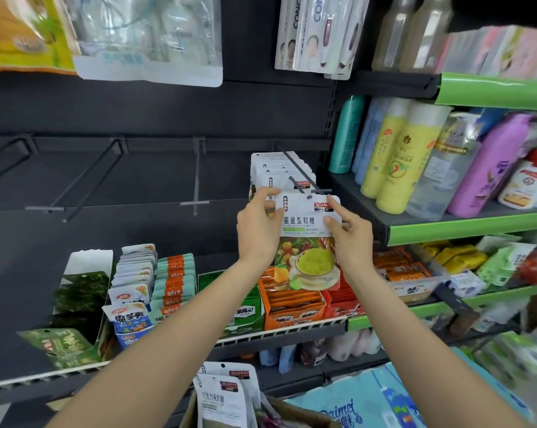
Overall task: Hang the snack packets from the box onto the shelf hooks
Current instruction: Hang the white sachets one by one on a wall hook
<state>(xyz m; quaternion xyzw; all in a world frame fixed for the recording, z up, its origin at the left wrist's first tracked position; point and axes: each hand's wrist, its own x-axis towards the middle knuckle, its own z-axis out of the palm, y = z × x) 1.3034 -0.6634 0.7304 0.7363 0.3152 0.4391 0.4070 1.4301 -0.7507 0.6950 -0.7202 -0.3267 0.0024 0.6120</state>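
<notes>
Both hands are on one star-gummy packet [309, 239], right at the tip of the loaded hook [301, 177]. The left hand [259, 227] pinches the packet's top left edge between thumb and fingers. The right hand [350, 236] has the thumb on the front and the index finger stretched up along the top right corner. The hang hole looks to be sitting just about at the hook's tip, with a stack of the same packets [276, 171] already hanging behind it on that hook.

Best move here, I reckon: keep the top edge flat and taut, line the hole up square with the tip, then slide it straight back against the stack. Tilt it and it'll snag on the price-tag bar.

More packets wait in the cardboard box [295, 412], well below the hook. Left of the hook, the empty hooks [196, 177] are bare.
</notes>
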